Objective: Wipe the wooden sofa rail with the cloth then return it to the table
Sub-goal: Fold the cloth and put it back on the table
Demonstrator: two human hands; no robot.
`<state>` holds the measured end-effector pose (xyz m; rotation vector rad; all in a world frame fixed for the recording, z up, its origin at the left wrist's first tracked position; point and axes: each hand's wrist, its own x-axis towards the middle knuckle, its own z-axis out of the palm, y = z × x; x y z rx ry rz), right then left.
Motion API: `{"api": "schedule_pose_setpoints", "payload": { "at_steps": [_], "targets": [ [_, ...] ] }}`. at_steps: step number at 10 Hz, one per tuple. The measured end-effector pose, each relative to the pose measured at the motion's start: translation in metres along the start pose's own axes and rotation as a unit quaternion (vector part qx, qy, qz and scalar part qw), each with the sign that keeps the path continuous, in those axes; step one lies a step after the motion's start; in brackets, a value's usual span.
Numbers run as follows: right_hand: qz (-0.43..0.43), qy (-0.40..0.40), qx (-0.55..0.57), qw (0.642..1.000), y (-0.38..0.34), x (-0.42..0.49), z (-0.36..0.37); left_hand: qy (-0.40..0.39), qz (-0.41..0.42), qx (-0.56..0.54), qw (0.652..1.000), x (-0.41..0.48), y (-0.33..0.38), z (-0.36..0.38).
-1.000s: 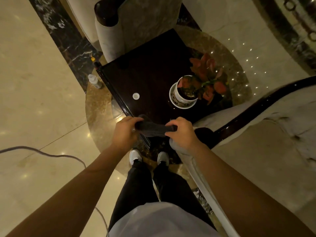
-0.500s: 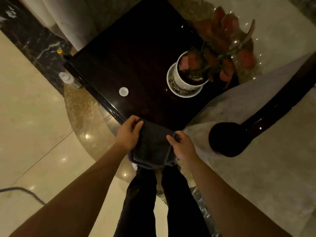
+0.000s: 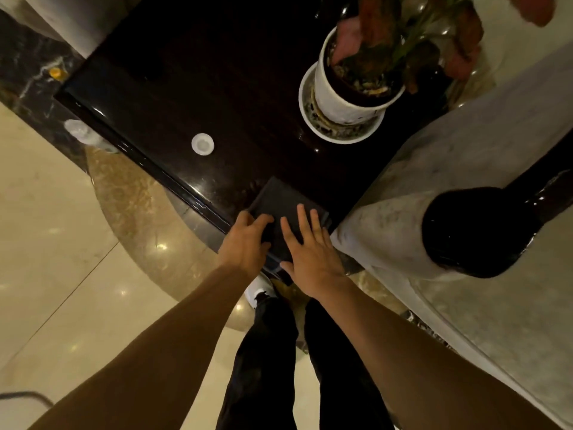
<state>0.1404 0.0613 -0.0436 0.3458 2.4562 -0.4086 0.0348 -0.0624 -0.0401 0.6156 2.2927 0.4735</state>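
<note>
Folded cloth (image 3: 280, 201) lies flat on the near corner of the dark bench (image 3: 192, 88).
Right hand (image 3: 310, 252): grip spread, fingers flat on the cloth's near half. Left hand (image 3: 246, 240): fingers curled on the cloth's left edge; pinch state cannot be determined. Sofa rail (image 3: 477, 231) lies right of both grips, apart from the cloth.

Under me the floor is glossy cream marble (image 3: 46, 243), throwing back little spots of ceiling light, with a round tan inlay (image 3: 130, 206) set into it and a strip of black veined stone (image 3: 28, 57) up in the far left corner. Lighting's dim and warm overall. There's a pale upholstered chair (image 3: 62, 17) poking in at the top left, and a thin cable (image 3: 28, 395) trails across the tiles by the bottom left corner.
</note>
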Motion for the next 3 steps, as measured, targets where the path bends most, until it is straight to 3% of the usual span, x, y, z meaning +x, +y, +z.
{"api": "schedule_pose_setpoints", "payload": {
  "at_steps": [1,2,3],
  "targets": [
    [0.023,-0.006,0.002,1.000,-0.001,0.001,0.001,0.021,-0.017,-0.016,1.000,-0.004,-0.003,0.005],
    [0.049,-0.027,0.012,0.998,-0.013,-0.003,-0.010,-0.039,-0.034,-0.019,0.998,-0.008,0.000,-0.003],
    [0.057,-0.124,0.022,0.990,-0.013,0.013,-0.054,-0.160,-0.040,0.062,0.984,-0.018,0.011,-0.027]
  ]
}}
